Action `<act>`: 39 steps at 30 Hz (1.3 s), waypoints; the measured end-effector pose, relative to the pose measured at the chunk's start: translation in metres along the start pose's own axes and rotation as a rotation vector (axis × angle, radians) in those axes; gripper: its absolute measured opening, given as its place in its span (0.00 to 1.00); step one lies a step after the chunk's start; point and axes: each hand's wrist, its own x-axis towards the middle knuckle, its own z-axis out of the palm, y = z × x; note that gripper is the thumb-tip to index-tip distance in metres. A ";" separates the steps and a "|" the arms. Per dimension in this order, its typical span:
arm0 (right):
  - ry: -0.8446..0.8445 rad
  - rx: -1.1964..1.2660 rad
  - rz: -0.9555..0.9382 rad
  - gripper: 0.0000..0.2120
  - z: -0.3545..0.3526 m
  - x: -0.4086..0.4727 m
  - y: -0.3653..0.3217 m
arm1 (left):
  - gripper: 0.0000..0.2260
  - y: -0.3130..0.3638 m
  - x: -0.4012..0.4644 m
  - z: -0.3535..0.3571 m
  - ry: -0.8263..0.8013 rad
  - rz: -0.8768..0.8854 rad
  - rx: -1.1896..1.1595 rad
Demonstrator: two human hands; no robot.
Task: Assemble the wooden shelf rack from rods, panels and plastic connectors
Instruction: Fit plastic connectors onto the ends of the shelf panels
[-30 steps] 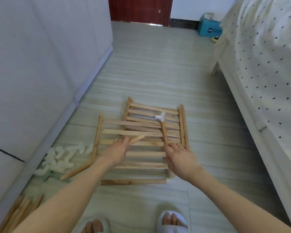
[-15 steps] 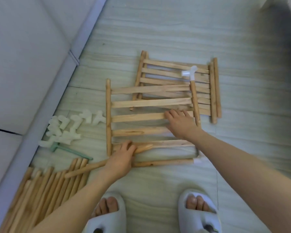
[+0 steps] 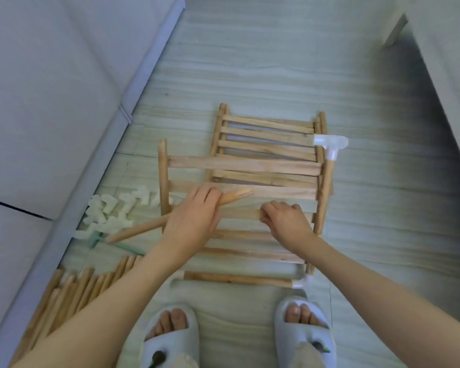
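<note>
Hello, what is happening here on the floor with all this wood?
A person stands over a slatted wooden panel lying on the floor. The left hand holds a loose rod, and the right hand grips one slat of the panel. A white connector sits on a side rod. More rods and connectors wait at the left.

Two slatted wooden panels (image 3: 243,181) stacked on the floor. Two white plastic connectors fitted on rods: a T-piece (image 3: 331,144) and a corner piece (image 3: 300,284). One loose rod (image 3: 144,228). Two hands: left (image 3: 194,221), right (image 3: 288,221). Two slippers (image 3: 175,346). Heaped loose connectors (image 3: 112,211) and bundled rods (image 3: 72,293) too many to count.
</note>
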 end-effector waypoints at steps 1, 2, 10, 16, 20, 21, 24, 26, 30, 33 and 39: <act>0.054 0.007 -0.048 0.07 -0.009 -0.009 -0.005 | 0.12 0.011 0.006 -0.016 0.061 0.053 0.050; 0.110 0.018 -0.097 0.04 -0.017 -0.017 -0.011 | 0.13 0.020 0.010 -0.029 0.118 0.093 0.103; 0.021 -0.005 -0.052 0.15 -0.037 -0.057 -0.023 | 0.11 0.064 0.008 -0.056 0.014 -0.003 0.335; -0.071 0.148 -0.084 0.20 -0.076 -0.105 -0.028 | 0.11 0.068 -0.005 -0.060 -0.008 -0.036 0.402; 0.323 0.263 -0.076 0.10 -0.132 -0.139 -0.024 | 0.12 0.071 -0.014 -0.064 -0.052 -0.018 0.382; 0.484 0.266 -0.062 0.08 -0.146 -0.145 -0.024 | 0.12 0.072 -0.017 -0.065 -0.061 -0.015 0.383; 0.810 0.226 0.089 0.09 -0.176 -0.148 -0.023 | 0.10 0.074 -0.029 -0.070 -0.077 -0.001 0.373; 0.720 0.310 0.233 0.12 -0.186 -0.139 -0.022 | 0.10 0.077 -0.036 -0.073 -0.094 0.023 0.341; 0.279 0.834 0.419 0.18 -0.186 -0.130 -0.027 | 0.07 0.086 -0.041 -0.087 -0.084 0.042 0.252; 0.345 0.978 0.468 0.18 -0.182 -0.134 -0.029 | 0.10 0.094 -0.038 -0.095 -0.014 0.115 0.257; 0.395 1.064 0.456 0.14 -0.179 -0.144 -0.031 | 0.18 0.111 -0.029 -0.100 -0.036 0.352 0.393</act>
